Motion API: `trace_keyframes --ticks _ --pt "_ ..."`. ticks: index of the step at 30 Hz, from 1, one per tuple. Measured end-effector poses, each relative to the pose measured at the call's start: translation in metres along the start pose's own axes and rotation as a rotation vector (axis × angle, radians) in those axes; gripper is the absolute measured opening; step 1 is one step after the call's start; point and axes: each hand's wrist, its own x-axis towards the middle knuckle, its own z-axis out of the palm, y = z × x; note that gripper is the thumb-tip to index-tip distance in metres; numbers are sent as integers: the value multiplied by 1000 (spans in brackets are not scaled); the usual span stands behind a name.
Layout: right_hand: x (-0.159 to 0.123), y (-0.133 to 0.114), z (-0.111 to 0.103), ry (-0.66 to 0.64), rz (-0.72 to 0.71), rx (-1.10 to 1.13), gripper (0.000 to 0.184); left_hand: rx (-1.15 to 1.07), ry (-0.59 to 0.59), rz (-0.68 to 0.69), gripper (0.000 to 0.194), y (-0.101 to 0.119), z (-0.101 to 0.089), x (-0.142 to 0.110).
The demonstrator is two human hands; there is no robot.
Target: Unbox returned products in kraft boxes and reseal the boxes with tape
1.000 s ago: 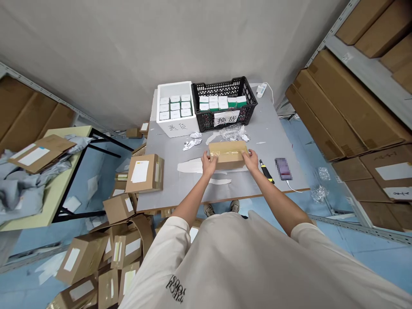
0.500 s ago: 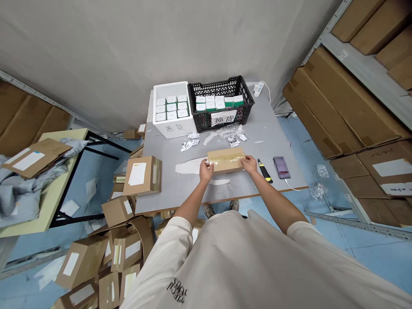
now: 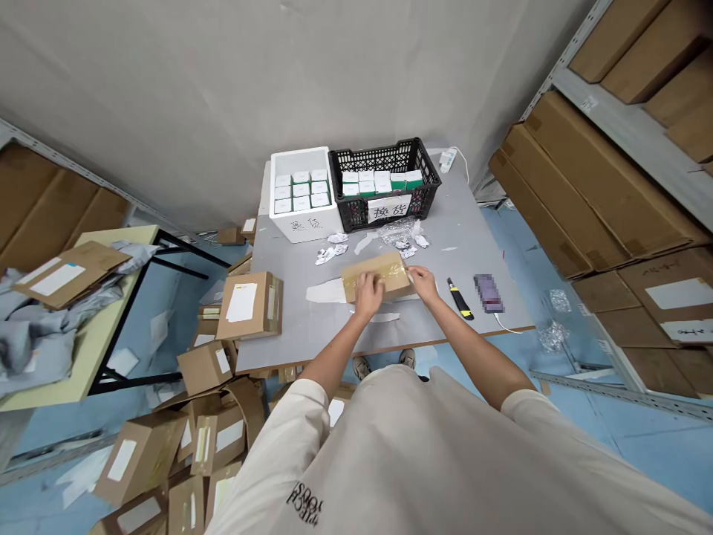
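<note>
A long brown cardboard box with clear yellowish packing tape along its top lies at an angle near the table's front edge. My left hand rests on its left part, fingers bent over the taped top and gripping it. At the box's right end my right hand is closed in a pinch; a small pale bit shows at its fingertips, too small to name. White paper strips lie under and beside the box. To the right is a black and yellow utility knife, and beyond it a phone on a white cable.
A white foam bin and a black crate, both with white-and-green small boxes inside, stand at the back. Crumpled paper and bubble wrap lie before them. A labelled carton sits at the left edge; cartons crowd the floor.
The box has turned, its left end nearer me. My left hand has moved from its left end onto its top; my right hand has shifted slightly left to a pinch at the right end.
</note>
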Motion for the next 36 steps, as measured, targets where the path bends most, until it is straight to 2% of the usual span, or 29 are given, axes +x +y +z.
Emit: trace_keyframes --ticks 2,4,8,11,14,16,18,21,23,25,29,32,36 --pt "-2 -10 16 -101 -79 39 33 -4 74 -52 34 6 -6 -2" --pt "-6 -15 33 -169 -109 53 34 9 132 -129 48 8 -13 -4" --pt "-18 -9 65 -195 -31 -59 48 45 169 -245 68 -4 -27 -9" --pt "-31 4 85 -230 80 -161 57 49 144 -259 59 -25 -37 -12" --pt "-41 16 99 -313 158 -132 46 44 76 -226 34 -46 -47 -16" --pt "-45 20 106 -364 194 -77 35 76 33 -184 26 -57 -52 -20" --pt "-47 18 112 -389 209 -17 26 138 23 -150 25 -66 -57 -24" --pt "-47 10 118 -381 251 55 22 236 90 -188 32 -78 -66 -26" --pt "-48 2 120 -386 299 89 23 272 156 -284 43 -87 -76 -24" --pt "-49 -6 121 -403 316 111 25 272 163 -334 50 -95 -85 -20" --pt "-48 -17 114 -380 218 44 38 267 123 -348 54 -97 -92 -13" --pt "-34 -25 93 -264 126 -44 42 225 96 -348 55 -84 -77 -10" --pt "-5 -39 49 -77 -71 -140 45 48 40 -314 63 -57 -41 -6"
